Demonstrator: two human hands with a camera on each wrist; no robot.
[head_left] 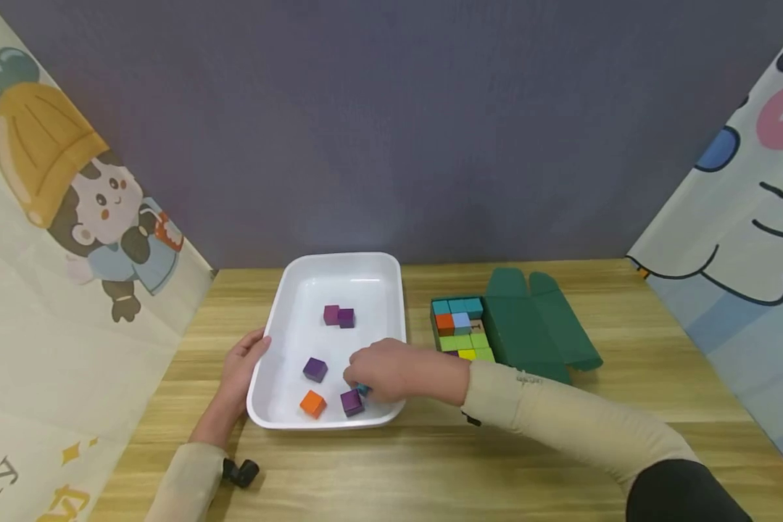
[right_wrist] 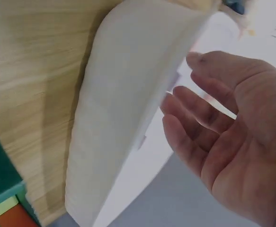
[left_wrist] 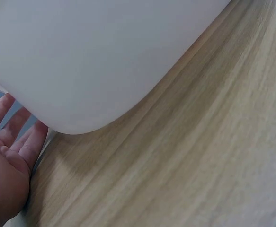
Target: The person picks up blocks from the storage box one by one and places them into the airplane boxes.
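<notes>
A white tray (head_left: 287, 341) stands on the wooden table. My left hand (head_left: 240, 366) holds its left rim, thumb at the edge and fingers (left_wrist: 31, 142) against the outside. Over the near right part of the tray, my right hand (head_left: 385, 370) has its fingers bent round a small teal block (head_left: 363, 389), mostly hidden between thumb and forefinger. Near it lie a purple block (head_left: 352, 402), an orange block (head_left: 312, 404) and another purple block (head_left: 315, 370). Farther back, a magenta block (head_left: 330, 315) touches a dark purple block (head_left: 346, 318). The right wrist view does not show the teal block.
Right of the tray, a green box (head_left: 525, 326) lies with its lid folded out to the right. Several coloured blocks (head_left: 455, 342) fill it in rows. My right forearm crosses in front of it. A grey wall (head_left: 391, 130) rises behind the table.
</notes>
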